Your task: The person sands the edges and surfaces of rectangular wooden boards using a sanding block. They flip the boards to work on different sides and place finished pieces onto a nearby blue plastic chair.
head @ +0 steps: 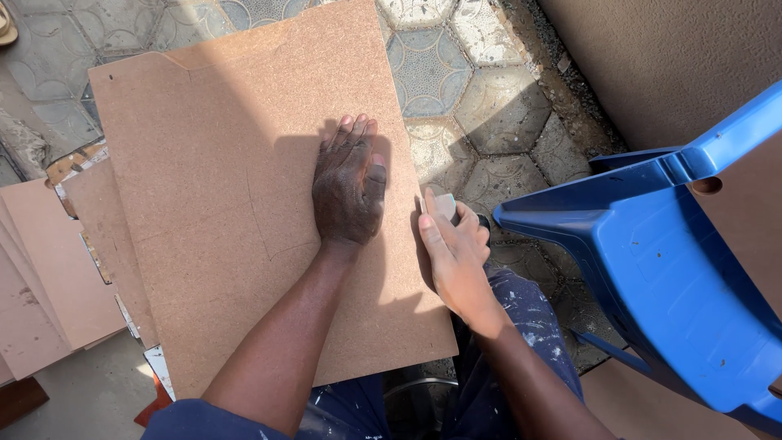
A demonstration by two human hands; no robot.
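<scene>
Flat brown rectangular fibreboard panel (220, 204) is pinned across the lap by the left hand (349, 191), palm spread flat. Small pale sanding block (444, 205) is gripped by the right hand (456, 257) at the panel's right edge; edge smoothing appears unfinished.

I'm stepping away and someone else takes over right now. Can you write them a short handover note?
Left hand: flat, palm down on the brown board, pinning it.
Right hand: at the board's right edge, gripping a small grey block pressed against that edge.
Board lies across the lap; a faint pencil line shows left of the left hand. Blue chair to the right, more boards stacked left.
How much of the edge is worked: cannot tell.
</scene>
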